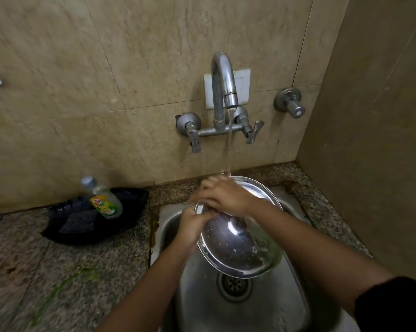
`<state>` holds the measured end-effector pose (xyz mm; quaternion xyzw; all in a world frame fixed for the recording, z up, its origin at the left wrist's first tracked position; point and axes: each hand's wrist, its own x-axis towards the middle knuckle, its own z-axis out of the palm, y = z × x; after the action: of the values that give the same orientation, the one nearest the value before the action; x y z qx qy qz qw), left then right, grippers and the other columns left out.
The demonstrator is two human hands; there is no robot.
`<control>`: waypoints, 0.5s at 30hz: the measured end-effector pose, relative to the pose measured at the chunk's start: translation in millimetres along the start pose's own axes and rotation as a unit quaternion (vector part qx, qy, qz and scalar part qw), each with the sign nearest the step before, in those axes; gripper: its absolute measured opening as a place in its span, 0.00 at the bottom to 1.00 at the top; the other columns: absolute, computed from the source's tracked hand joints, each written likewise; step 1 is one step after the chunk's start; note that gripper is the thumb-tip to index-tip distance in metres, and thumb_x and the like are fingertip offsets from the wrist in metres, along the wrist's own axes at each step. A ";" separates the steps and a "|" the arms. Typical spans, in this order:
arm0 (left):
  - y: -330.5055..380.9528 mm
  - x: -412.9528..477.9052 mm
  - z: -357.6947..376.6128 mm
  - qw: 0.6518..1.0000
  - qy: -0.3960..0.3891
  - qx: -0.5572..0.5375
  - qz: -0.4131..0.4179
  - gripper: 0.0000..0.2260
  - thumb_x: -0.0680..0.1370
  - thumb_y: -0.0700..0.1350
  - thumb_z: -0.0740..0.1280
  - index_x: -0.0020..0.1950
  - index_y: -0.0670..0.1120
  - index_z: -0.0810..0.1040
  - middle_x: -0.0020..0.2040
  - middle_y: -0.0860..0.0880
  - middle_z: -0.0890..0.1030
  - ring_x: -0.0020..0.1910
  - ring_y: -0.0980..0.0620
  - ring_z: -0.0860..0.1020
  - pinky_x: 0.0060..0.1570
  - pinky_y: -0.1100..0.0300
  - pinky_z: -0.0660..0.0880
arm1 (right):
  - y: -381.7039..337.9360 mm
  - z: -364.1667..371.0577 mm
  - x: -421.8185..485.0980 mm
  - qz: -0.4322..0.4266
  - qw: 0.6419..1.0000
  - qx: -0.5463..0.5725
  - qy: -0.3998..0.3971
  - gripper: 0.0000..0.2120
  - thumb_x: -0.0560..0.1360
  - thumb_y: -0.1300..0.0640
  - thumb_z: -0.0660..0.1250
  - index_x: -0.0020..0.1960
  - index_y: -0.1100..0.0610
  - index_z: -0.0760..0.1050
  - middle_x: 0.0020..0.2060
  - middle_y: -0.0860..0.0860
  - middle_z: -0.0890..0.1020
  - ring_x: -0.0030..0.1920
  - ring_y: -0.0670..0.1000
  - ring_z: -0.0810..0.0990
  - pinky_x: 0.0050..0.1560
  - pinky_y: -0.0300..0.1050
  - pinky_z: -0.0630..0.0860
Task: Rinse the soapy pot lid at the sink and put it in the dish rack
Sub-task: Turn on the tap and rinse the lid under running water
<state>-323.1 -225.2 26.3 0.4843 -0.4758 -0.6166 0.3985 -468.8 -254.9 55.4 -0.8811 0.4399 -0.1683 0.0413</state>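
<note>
A round steel pot lid is held tilted over the steel sink, with its shiny inner face toward me and soap specks on it. My left hand grips the lid's left rim. My right hand lies across the lid's upper part, fingers spread on it. Water runs from the wall tap in a thin stream that lands at the lid's top edge, just behind my right hand. No dish rack is in view.
A black tray on the granite counter left of the sink holds a dish soap bottle and a dark scrub pad. The sink drain lies below the lid. Another valve sticks out of the wall at right.
</note>
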 end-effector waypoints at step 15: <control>18.7 8.8 -0.3 0.999 -0.010 0.030 0.016 0.10 0.71 0.34 0.71 0.52 0.36 0.82 0.48 0.35 0.83 0.46 0.41 0.82 0.49 0.52 0.78 | 10.0 -25.9 5.3 0.083 0.980 0.178 -0.043 0.12 0.78 0.52 0.65 0.59 0.50 0.81 0.50 0.47 0.82 0.53 0.43 0.78 0.55 0.40 0.70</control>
<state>-324.1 -238.0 42.5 0.4819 -0.5059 -0.6003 0.3892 -482.1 -263.1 78.9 -0.8264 0.4728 -0.2021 0.2297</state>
